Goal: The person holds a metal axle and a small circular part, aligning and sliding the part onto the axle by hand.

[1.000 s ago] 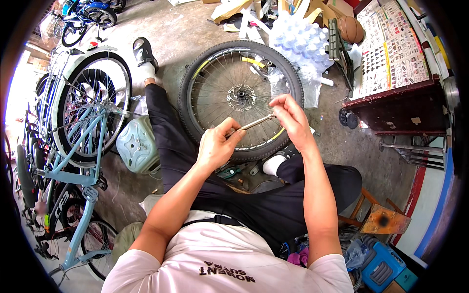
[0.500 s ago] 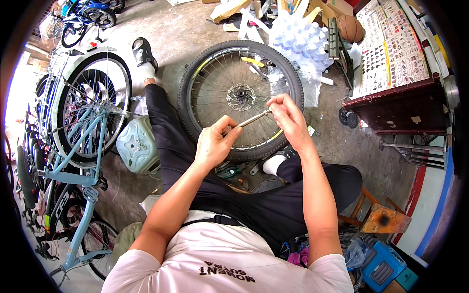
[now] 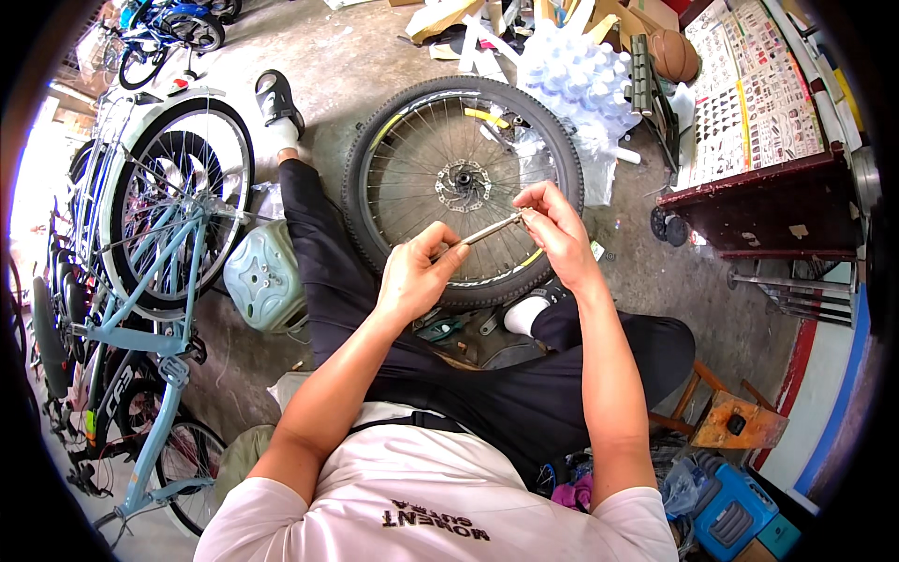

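A thin metal rod (image 3: 491, 228) is held slantwise in front of me, its right end higher. My left hand (image 3: 419, 269) is closed round its lower left end, thumb and fingers pinching it. The fingertips of my right hand (image 3: 556, 236) pinch the other end, where a small fitting partly shows but is mostly hidden. Beneath both hands a bicycle wheel (image 3: 357, 183) with a knobby black tyre lies flat on the floor between my legs. A disc brake rotor (image 3: 463, 186) faces up at its hub.
A pale blue bicycle (image 3: 192, 267) and a light blue plastic stool (image 3: 264, 278) are at the left. Wrapped plastic bottles (image 3: 573, 80) lie beyond the wheel, near a basketball (image 3: 674, 58). At right stand a dark red cabinet (image 3: 763, 211), a small wooden stool (image 3: 740, 421) and a blue case (image 3: 733, 506).
The rod and both hands have shifted very slightly to the right. A little more of the rod's right end shows at my right fingertips. The wheel has stayed in place.
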Demonstrator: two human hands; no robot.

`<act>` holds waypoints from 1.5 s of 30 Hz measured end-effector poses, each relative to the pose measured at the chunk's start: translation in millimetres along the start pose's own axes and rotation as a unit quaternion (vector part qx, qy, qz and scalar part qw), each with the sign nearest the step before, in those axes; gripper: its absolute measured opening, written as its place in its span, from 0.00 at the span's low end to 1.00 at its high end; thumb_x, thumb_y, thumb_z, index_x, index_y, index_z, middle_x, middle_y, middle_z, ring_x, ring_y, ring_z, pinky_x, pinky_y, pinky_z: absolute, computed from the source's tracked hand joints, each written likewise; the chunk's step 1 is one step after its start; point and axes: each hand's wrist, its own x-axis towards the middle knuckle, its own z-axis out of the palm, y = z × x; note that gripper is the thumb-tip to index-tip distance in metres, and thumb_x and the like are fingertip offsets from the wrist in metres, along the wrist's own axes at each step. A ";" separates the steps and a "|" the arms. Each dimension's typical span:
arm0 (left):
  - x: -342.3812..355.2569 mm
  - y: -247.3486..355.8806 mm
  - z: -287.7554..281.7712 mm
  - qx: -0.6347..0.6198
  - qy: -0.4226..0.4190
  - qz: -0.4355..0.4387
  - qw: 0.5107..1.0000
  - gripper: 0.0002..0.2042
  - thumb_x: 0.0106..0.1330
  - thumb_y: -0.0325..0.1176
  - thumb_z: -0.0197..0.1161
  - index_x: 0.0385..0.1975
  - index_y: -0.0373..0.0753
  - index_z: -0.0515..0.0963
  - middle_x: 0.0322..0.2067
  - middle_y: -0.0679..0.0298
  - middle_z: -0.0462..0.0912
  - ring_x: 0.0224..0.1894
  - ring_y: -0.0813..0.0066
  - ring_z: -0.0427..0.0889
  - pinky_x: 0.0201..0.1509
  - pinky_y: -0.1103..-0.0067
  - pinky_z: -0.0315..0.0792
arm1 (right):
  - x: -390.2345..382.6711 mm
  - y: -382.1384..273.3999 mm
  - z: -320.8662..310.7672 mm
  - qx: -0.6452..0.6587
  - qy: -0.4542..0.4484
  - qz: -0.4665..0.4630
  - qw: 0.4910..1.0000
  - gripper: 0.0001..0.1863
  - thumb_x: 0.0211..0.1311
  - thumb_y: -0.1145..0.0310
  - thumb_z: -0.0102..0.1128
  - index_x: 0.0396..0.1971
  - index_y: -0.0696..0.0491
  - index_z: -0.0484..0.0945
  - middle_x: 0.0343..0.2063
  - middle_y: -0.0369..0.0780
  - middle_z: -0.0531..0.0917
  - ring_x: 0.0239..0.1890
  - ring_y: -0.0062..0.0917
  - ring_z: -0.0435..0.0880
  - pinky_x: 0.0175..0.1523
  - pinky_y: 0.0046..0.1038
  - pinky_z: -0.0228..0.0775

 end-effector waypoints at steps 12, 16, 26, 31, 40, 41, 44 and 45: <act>-0.3 -0.5 2.1 0.000 -0.003 0.013 1.000 0.10 0.67 0.35 0.68 0.35 0.36 0.76 0.16 0.70 0.72 0.22 0.85 0.64 0.28 0.80 0.63 | 3.5 7.9 0.5 -0.078 0.012 0.002 0.997 0.11 0.75 0.60 0.54 0.41 0.54 0.75 0.29 0.29 0.73 0.32 0.11 0.67 0.38 0.17 0.60; 0.3 4.8 -2.5 -0.001 -0.011 0.004 1.000 0.10 0.68 0.35 0.68 0.35 0.36 0.76 0.16 0.70 0.71 0.22 0.86 0.63 0.28 0.80 0.62 | 0.0 4.8 1.9 -0.044 0.014 -0.033 0.998 0.08 0.73 0.65 0.54 0.41 0.55 0.74 0.30 0.30 0.73 0.33 0.13 0.68 0.39 0.19 0.62; -0.7 -1.7 0.0 -0.019 0.004 0.014 1.000 0.09 0.68 0.34 0.67 0.35 0.36 0.76 0.16 0.72 0.71 0.23 0.86 0.62 0.28 0.80 0.61 | 5.2 6.3 -6.4 -0.107 0.060 0.072 0.990 0.12 0.73 0.60 0.61 0.38 0.54 0.77 0.26 0.28 0.74 0.28 0.09 0.67 0.32 0.17 0.58; -0.3 -3.5 0.5 0.000 -0.005 0.004 1.000 0.10 0.68 0.35 0.67 0.34 0.36 0.76 0.16 0.71 0.71 0.23 0.86 0.63 0.28 0.81 0.62 | 1.7 3.5 -0.9 -0.075 0.050 0.028 0.996 0.08 0.70 0.66 0.63 0.36 0.55 0.78 0.25 0.27 0.76 0.27 0.09 0.69 0.31 0.17 0.60; -0.4 -2.7 0.6 -0.012 0.005 0.000 1.000 0.10 0.68 0.35 0.68 0.35 0.36 0.76 0.17 0.71 0.72 0.23 0.87 0.64 0.29 0.81 0.62 | -0.1 2.5 2.6 -0.047 0.040 -0.041 0.997 0.05 0.69 0.71 0.61 0.40 0.55 0.77 0.31 0.29 0.78 0.29 0.09 0.72 0.33 0.17 0.63; -0.4 -2.3 0.4 -0.011 0.005 0.001 1.000 0.10 0.68 0.35 0.68 0.35 0.36 0.76 0.17 0.71 0.72 0.23 0.87 0.64 0.29 0.81 0.62 | 0.4 2.5 3.4 -0.050 0.048 -0.050 0.996 0.06 0.70 0.70 0.62 0.39 0.56 0.77 0.28 0.28 0.77 0.28 0.09 0.71 0.33 0.18 0.62; -0.5 -1.9 0.1 -0.016 0.001 0.010 1.000 0.10 0.68 0.35 0.68 0.35 0.36 0.76 0.17 0.71 0.72 0.23 0.87 0.64 0.28 0.81 0.62 | 4.0 8.5 -3.0 -0.091 0.058 0.002 0.994 0.14 0.71 0.59 0.62 0.35 0.56 0.78 0.23 0.28 0.75 0.25 0.10 0.69 0.31 0.19 0.61; 0.3 -2.3 0.3 -0.014 -0.002 0.007 1.000 0.10 0.68 0.35 0.68 0.35 0.36 0.76 0.17 0.71 0.72 0.23 0.87 0.63 0.28 0.80 0.62 | 3.8 6.9 -0.5 -0.091 0.058 0.002 0.994 0.14 0.71 0.59 0.62 0.35 0.56 0.78 0.23 0.28 0.75 0.25 0.10 0.69 0.31 0.19 0.61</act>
